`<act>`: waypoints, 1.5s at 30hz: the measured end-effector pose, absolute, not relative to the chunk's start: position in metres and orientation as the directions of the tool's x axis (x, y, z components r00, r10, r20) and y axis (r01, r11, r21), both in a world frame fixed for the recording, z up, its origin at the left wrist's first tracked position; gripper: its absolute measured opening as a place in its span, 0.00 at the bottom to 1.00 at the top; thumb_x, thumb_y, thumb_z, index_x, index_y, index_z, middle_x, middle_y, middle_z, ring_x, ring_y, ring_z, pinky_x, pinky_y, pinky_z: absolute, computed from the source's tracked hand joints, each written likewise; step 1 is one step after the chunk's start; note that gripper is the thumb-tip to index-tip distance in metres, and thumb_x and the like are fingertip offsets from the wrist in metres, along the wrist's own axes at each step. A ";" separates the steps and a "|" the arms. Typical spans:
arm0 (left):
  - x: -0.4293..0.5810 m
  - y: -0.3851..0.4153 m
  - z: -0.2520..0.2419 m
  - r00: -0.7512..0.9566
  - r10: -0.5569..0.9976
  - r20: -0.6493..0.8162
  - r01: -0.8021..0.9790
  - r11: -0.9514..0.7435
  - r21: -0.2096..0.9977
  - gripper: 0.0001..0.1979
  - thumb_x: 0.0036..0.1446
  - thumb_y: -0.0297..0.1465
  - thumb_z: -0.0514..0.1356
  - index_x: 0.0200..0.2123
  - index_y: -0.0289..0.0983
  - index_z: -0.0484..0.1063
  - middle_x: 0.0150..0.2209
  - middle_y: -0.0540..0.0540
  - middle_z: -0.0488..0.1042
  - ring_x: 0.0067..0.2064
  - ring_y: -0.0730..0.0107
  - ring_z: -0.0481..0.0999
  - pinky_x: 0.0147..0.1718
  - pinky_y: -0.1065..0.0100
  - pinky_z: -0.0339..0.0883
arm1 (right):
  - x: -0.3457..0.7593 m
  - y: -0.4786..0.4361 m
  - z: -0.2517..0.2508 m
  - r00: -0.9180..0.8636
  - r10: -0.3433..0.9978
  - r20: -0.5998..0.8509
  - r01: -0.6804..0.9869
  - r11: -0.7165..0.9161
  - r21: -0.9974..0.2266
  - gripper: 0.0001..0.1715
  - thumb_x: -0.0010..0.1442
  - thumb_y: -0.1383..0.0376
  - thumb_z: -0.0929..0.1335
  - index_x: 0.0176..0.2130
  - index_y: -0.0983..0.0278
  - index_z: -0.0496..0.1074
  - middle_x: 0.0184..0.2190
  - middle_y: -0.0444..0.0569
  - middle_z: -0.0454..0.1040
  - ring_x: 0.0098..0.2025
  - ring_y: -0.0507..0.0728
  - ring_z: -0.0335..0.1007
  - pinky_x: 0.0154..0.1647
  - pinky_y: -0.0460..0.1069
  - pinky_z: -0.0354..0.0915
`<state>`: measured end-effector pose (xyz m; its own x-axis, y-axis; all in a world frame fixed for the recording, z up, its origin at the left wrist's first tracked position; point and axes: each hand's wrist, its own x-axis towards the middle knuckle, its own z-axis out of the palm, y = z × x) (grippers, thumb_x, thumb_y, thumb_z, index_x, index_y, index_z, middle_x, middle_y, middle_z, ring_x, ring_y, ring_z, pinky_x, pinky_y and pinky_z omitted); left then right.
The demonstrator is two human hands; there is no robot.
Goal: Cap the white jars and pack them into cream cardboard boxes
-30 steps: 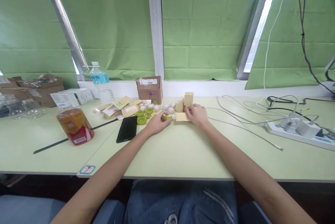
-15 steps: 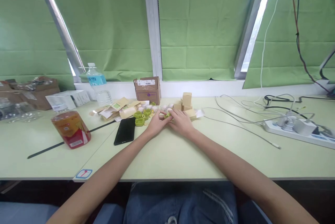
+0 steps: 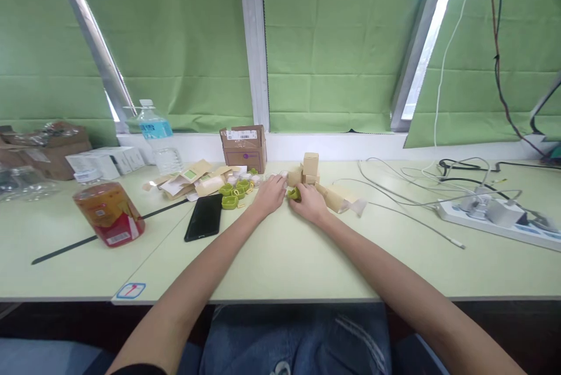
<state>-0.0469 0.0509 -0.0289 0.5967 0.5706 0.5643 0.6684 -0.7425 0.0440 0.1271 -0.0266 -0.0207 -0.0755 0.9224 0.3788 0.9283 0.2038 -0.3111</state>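
My right hand (image 3: 308,204) is closed around a small olive-green case (image 3: 294,194), which shows at its fingertips. To its left, my left hand (image 3: 269,195) reaches down among small whitish pieces (image 3: 283,175). Its fingers are bent and close together; whatever lies under them is hidden. More open green cases (image 3: 230,202) with short yellowish loops are grouped left of my left hand. Small kraft boxes (image 3: 311,165) are stacked just behind my right hand, and a flattened kraft piece (image 3: 331,198) with a translucent sheet lies to its right.
A black phone (image 3: 204,217) lies left of the green cases, with opened kraft packaging (image 3: 188,179) behind. Further left stand a red-orange jar (image 3: 109,214) and a water bottle (image 3: 161,141). A cardboard box (image 3: 244,156) is at the back. Cables and a power strip (image 3: 504,217) occupy the right.
My hands, together before, have come apart. The green case is now in my right hand, while my left hand has moved over the whitish pieces. The view has shifted slightly.
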 end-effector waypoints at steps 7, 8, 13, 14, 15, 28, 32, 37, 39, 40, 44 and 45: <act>-0.060 0.021 -0.025 0.500 0.590 0.634 0.685 -0.717 0.127 0.18 0.62 0.40 0.61 0.51 0.37 0.72 0.50 0.35 0.71 0.55 0.45 0.68 0.57 0.49 0.63 | 0.126 -0.025 -0.024 -0.101 0.914 0.392 0.906 0.247 -0.344 0.23 0.64 0.58 0.69 0.56 0.64 0.71 0.54 0.58 0.77 0.58 0.65 0.70 0.53 0.54 0.65; -0.061 0.019 -0.026 0.485 0.604 0.632 0.694 -0.706 0.142 0.19 0.61 0.41 0.63 0.51 0.37 0.72 0.51 0.35 0.71 0.56 0.44 0.68 0.57 0.49 0.62 | 0.126 -0.025 -0.024 -0.099 0.914 0.392 0.904 0.247 -0.348 0.23 0.64 0.58 0.69 0.56 0.64 0.71 0.54 0.58 0.77 0.58 0.65 0.70 0.53 0.54 0.65; -0.058 0.023 -0.031 0.445 0.733 0.514 0.674 -0.652 0.347 0.09 0.58 0.38 0.65 0.38 0.39 0.74 0.44 0.37 0.74 0.50 0.47 0.73 0.52 0.53 0.66 | 0.127 -0.023 -0.026 -0.096 0.912 0.398 0.900 0.251 -0.357 0.24 0.64 0.58 0.68 0.57 0.64 0.71 0.54 0.57 0.77 0.56 0.65 0.72 0.51 0.53 0.65; -0.057 0.023 -0.030 0.442 0.745 0.500 0.641 -0.652 0.405 0.09 0.58 0.38 0.65 0.34 0.39 0.74 0.40 0.38 0.74 0.47 0.49 0.73 0.51 0.55 0.67 | 0.128 -0.023 -0.027 -0.095 0.912 0.399 0.900 0.250 -0.357 0.24 0.64 0.58 0.68 0.57 0.64 0.71 0.53 0.57 0.77 0.56 0.65 0.72 0.51 0.53 0.65; -0.055 0.024 -0.029 0.422 0.755 0.503 0.600 -0.648 0.470 0.10 0.57 0.39 0.66 0.31 0.39 0.73 0.38 0.40 0.74 0.45 0.51 0.74 0.50 0.56 0.67 | 0.128 -0.022 -0.027 -0.092 0.912 0.400 0.901 0.247 -0.357 0.24 0.65 0.57 0.68 0.57 0.64 0.71 0.53 0.57 0.77 0.55 0.65 0.72 0.50 0.53 0.65; -0.055 0.026 0.002 0.076 0.979 -0.188 -0.623 0.194 0.758 0.20 0.68 0.48 0.58 0.36 0.36 0.68 0.27 0.47 0.73 0.27 0.72 0.75 0.25 0.72 0.75 | 0.128 -0.024 -0.023 -0.070 0.923 0.379 0.901 0.221 -0.372 0.23 0.64 0.58 0.69 0.56 0.63 0.72 0.52 0.56 0.78 0.53 0.64 0.73 0.48 0.52 0.66; -0.055 0.025 0.002 0.083 0.977 -0.196 -0.642 0.203 0.739 0.21 0.67 0.49 0.58 0.39 0.35 0.70 0.28 0.45 0.74 0.28 0.70 0.77 0.23 0.72 0.75 | 0.128 -0.024 -0.023 -0.074 0.921 0.382 0.899 0.228 -0.375 0.23 0.64 0.57 0.69 0.56 0.62 0.72 0.52 0.56 0.78 0.52 0.64 0.73 0.48 0.52 0.66; -0.064 0.023 0.011 0.119 0.976 -0.183 -0.731 0.211 0.649 0.27 0.68 0.53 0.52 0.39 0.33 0.71 0.28 0.42 0.74 0.30 0.68 0.79 0.18 0.77 0.69 | 0.128 -0.023 -0.024 -0.080 0.919 0.386 0.896 0.236 -0.376 0.23 0.64 0.57 0.69 0.56 0.62 0.72 0.52 0.56 0.78 0.52 0.64 0.73 0.48 0.52 0.66; -0.068 0.021 0.013 0.103 0.988 -0.116 -0.748 0.154 0.645 0.30 0.69 0.55 0.47 0.38 0.33 0.72 0.28 0.42 0.73 0.29 0.70 0.78 0.15 0.79 0.65 | 0.128 -0.022 -0.025 -0.086 0.917 0.390 0.898 0.240 -0.368 0.23 0.64 0.57 0.69 0.56 0.62 0.72 0.52 0.56 0.78 0.52 0.64 0.73 0.48 0.53 0.66; -0.068 0.020 0.013 0.088 0.991 -0.097 -0.742 0.130 0.657 0.31 0.69 0.56 0.46 0.37 0.34 0.72 0.27 0.43 0.72 0.28 0.71 0.77 0.15 0.80 0.64 | 0.128 -0.022 -0.025 -0.090 0.915 0.392 0.898 0.245 -0.365 0.23 0.64 0.57 0.69 0.56 0.62 0.72 0.52 0.56 0.78 0.53 0.64 0.73 0.48 0.53 0.66; -0.067 0.017 0.019 0.078 0.989 -0.123 -0.701 0.142 0.699 0.29 0.66 0.57 0.52 0.32 0.35 0.70 0.25 0.45 0.71 0.25 0.72 0.74 0.14 0.79 0.62 | 0.128 -0.024 -0.024 -0.086 0.917 0.389 0.899 0.240 -0.366 0.23 0.64 0.58 0.69 0.56 0.62 0.72 0.53 0.56 0.78 0.53 0.64 0.73 0.49 0.53 0.66; -0.067 0.017 0.022 0.098 0.990 -0.096 -0.712 0.138 0.689 0.29 0.65 0.56 0.54 0.32 0.35 0.70 0.26 0.44 0.71 0.26 0.72 0.74 0.14 0.79 0.62 | 0.127 -0.024 -0.023 -0.084 0.919 0.386 0.900 0.236 -0.366 0.23 0.64 0.57 0.69 0.56 0.62 0.72 0.52 0.55 0.78 0.53 0.64 0.73 0.49 0.53 0.66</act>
